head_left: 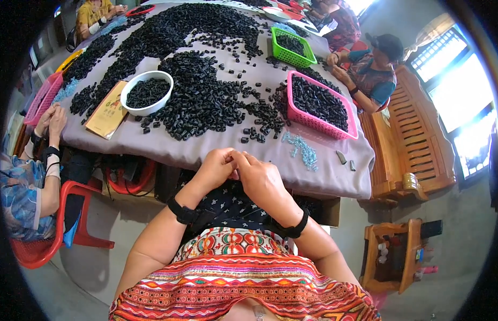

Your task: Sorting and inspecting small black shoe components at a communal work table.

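Observation:
My left hand (216, 167) and my right hand (261, 175) meet at the table's near edge, above my lap. Their fingers are pinched together at the tips, and whatever lies between them is hidden. Just beyond them spreads a large heap of small black ring-like plastic parts (198, 101). To the right of the heap, a pink basket (316, 125) holds more of these parts. Small clear-blue pieces (302, 151) lie loose in front of that basket. A white bowl (147, 111) of small black pieces sits on the left, partly over a yellow booklet (105, 119).
A grey cloth covers the table (217, 143). Farther back stands a green basket (295, 58). Two dark flat scraps (341, 157) lie near the right corner. Co-workers sit around; one at left is on a red chair (80, 214). A wooden bench (415, 134) stands at right.

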A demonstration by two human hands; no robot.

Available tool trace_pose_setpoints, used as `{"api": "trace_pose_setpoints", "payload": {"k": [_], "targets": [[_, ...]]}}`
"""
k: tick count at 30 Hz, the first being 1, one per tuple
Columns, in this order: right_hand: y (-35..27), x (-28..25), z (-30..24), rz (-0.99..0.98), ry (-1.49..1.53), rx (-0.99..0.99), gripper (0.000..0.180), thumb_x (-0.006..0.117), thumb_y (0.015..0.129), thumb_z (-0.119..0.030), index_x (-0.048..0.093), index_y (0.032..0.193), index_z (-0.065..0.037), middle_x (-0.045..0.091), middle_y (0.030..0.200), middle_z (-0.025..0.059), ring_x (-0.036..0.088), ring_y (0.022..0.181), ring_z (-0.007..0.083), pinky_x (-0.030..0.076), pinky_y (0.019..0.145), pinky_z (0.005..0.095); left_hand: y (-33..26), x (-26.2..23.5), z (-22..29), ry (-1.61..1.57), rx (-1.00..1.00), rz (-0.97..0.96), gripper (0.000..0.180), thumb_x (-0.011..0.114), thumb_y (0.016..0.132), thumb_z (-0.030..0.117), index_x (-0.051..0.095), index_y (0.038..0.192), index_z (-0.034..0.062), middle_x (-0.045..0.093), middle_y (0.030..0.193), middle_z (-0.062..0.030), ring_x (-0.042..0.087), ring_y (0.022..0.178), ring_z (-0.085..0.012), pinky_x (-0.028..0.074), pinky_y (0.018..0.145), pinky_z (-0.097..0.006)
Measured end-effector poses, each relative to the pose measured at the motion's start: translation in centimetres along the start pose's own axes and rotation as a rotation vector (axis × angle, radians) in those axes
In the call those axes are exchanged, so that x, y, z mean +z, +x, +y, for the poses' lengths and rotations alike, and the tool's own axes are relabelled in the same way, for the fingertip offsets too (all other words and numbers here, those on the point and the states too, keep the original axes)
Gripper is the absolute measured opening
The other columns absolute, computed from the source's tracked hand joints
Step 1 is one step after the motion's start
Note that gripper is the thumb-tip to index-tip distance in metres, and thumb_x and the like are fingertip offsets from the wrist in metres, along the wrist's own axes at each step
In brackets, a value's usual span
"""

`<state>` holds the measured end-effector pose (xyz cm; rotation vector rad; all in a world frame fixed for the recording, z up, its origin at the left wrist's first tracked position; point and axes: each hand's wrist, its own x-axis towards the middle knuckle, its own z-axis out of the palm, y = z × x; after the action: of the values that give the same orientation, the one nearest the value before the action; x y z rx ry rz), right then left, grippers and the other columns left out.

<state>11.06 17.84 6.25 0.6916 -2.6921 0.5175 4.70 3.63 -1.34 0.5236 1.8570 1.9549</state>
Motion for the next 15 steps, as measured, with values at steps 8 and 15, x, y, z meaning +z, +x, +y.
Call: {"api": "trace_pose_setpoints", "payload": {"k": [8,15], "targets": [[-0.23,0.15,0.02,-0.002,-0.107,0.012,0.037,0.063,0.076,-0.003,0.05,0.111,-0.004,0.063,0.087,0.0149,0.067,0.07,0.0305,0.053,0.056,0.0389,0.06,0.3,0.17,-0.048,-0.012,0.009,0.015,0.055,0.094,0.006,0.063,0.104,-0.0029,0.065,0.081,-0.0034,0.06,0.064,-0.0079,0.054,0.059,-0.023],[0.01,-0.29,0.46,-0.017,-0.046,0.012,0.035,0.061,0.078,-0.002,0.05,0.111,-0.004,0.064,0.088,0.0146,0.067,0.072,0.0317,0.053,0.057,0.0402,-0.18,0.19,0.62,-0.079,-0.017,-0.021,0.017,0.055,0.094,0.005,0.063,0.107,-0.0024,0.065,0.082,-0.0025,0.059,0.063,-0.0075,0.052,0.06,-0.022]]}}
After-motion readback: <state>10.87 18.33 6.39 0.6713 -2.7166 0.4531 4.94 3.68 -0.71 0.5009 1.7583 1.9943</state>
